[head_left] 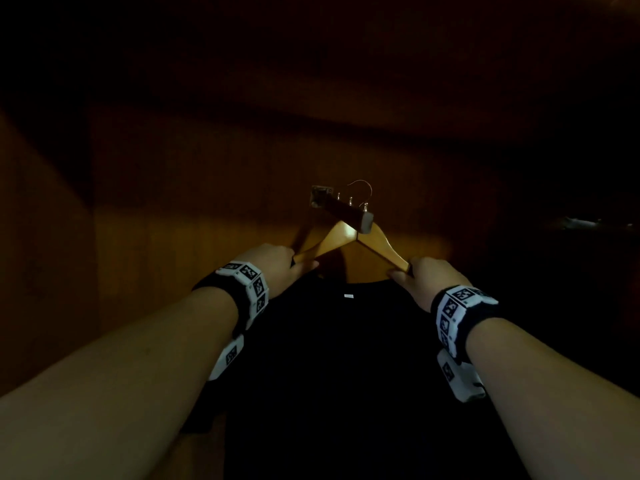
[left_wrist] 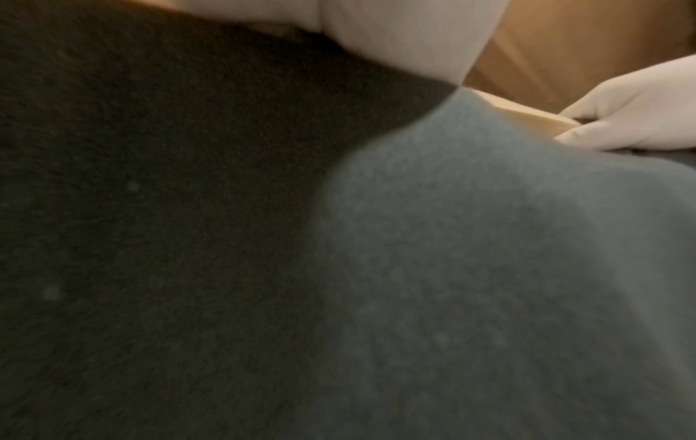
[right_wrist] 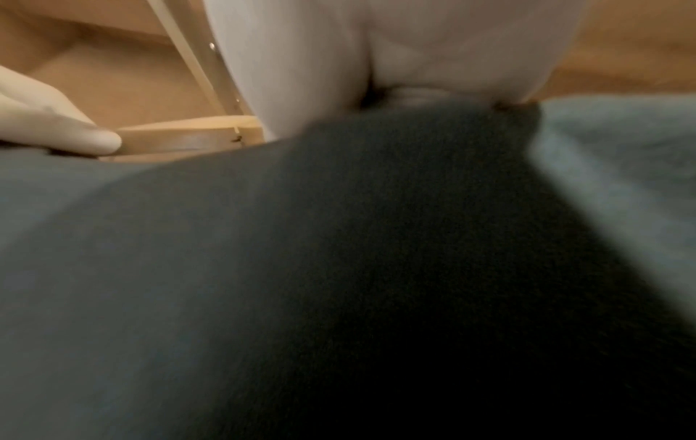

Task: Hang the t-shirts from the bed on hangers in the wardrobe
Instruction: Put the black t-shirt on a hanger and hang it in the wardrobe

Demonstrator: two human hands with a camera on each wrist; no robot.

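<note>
A black t-shirt (head_left: 346,358) hangs on a light wooden hanger (head_left: 341,233) inside the dark wardrobe. My left hand (head_left: 277,263) grips the hanger's left arm where the shirt's shoulder starts. My right hand (head_left: 427,277) grips the right arm the same way. The metal hook (head_left: 362,185) stands just above the short wooden rail (head_left: 346,209) that juts from the back wall. In the left wrist view, dark fabric (left_wrist: 188,238) fills the frame, with the right hand (left_wrist: 640,113) on the hanger (left_wrist: 535,116). The right wrist view shows the left hand (right_wrist: 56,125) on the hanger (right_wrist: 188,140).
The rail is fixed to the wardrobe's brown back wall (head_left: 207,202) by a metal bracket (head_left: 320,195) and carries small metal pegs. A side panel (head_left: 41,254) closes the left. The right side is dark.
</note>
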